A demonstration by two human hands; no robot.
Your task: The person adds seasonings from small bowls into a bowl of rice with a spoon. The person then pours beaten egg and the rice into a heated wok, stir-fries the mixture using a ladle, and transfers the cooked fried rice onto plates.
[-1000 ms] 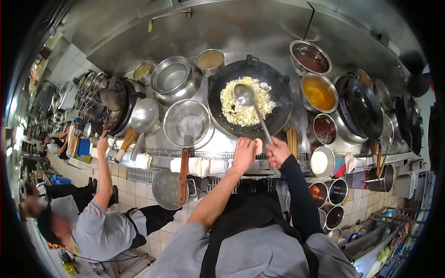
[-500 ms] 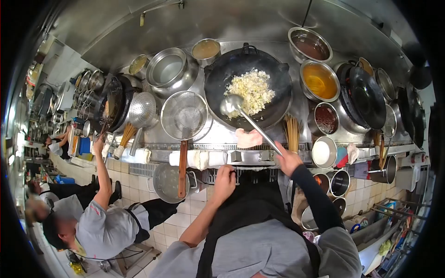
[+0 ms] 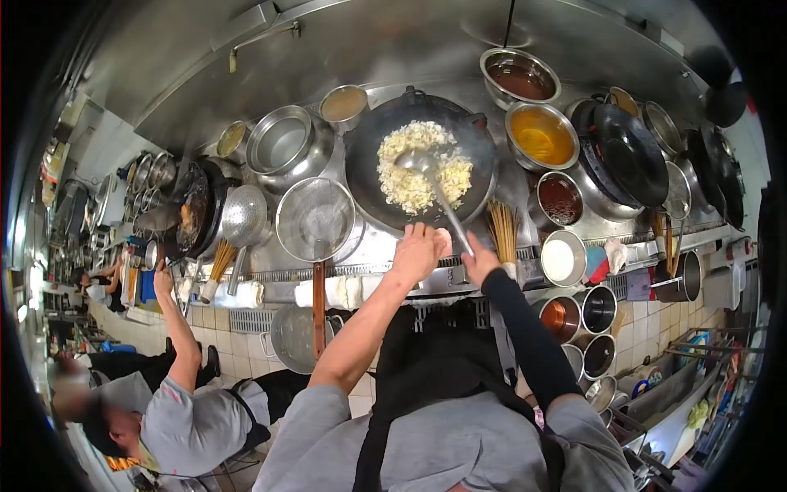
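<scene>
A large black wok (image 3: 361, 176) sits on the range with pale, chopped fried rice or egg-like food (image 3: 406, 193) spread in its middle. My right hand (image 3: 479, 264) is closed round the handle of a steel ladle (image 3: 420, 162), whose bowl rests in the food. At the wok's near rim, my left hand (image 3: 418, 252) is closed on a pinkish cloth (image 3: 443, 241). The wok's near handle, if it has one, is hidden under hand and cloth. A bamboo brush (image 3: 502, 225) stands just right of the wok.
Left of the wok are a mesh strainer (image 3: 316, 217), a perforated skimmer (image 3: 244, 215) and a pot of liquid (image 3: 280, 141). On the right stand bowls of yellow oil (image 3: 542, 138), dark liquid (image 3: 519, 79) and red sauce (image 3: 560, 199). A co-worker (image 3: 197, 418) works at another wok on the left.
My left hand has risen from the counter's front edge to the cloth at the wok's near rim. The ladle has moved into the food, which is spread wider. The view has shifted.
</scene>
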